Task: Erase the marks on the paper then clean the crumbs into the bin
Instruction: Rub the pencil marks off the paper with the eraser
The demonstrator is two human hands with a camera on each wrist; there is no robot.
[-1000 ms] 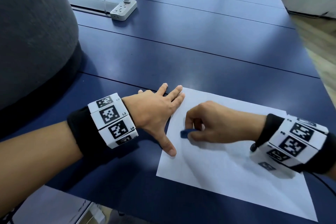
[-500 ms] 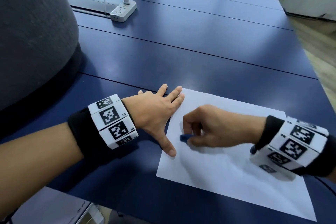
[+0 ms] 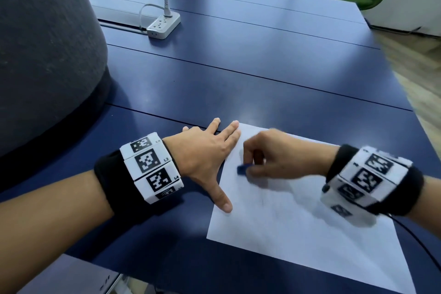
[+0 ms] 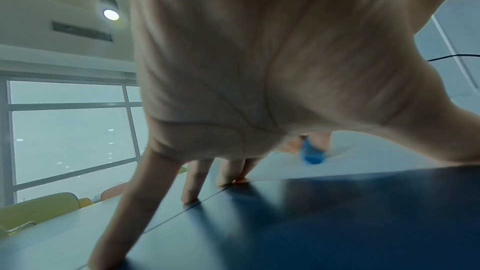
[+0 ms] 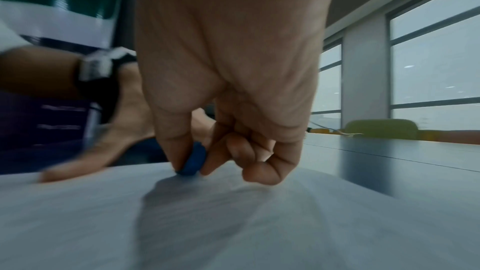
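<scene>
On the blue table [image 3: 238, 74] the paper [image 3: 298, 222] lies flat under the left hand [image 3: 205, 157], fingers spread wide on its left edge, while the right hand [image 3: 281, 157], pinching the blue eraser [image 3: 244, 169], has slid slightly down that edge, so erasing continues and no bin is visible.

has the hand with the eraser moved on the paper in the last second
Yes. The right hand with the blue eraser shifted slightly toward the paper's near edge, closer to the left hand's thumb, which stayed put.
</scene>
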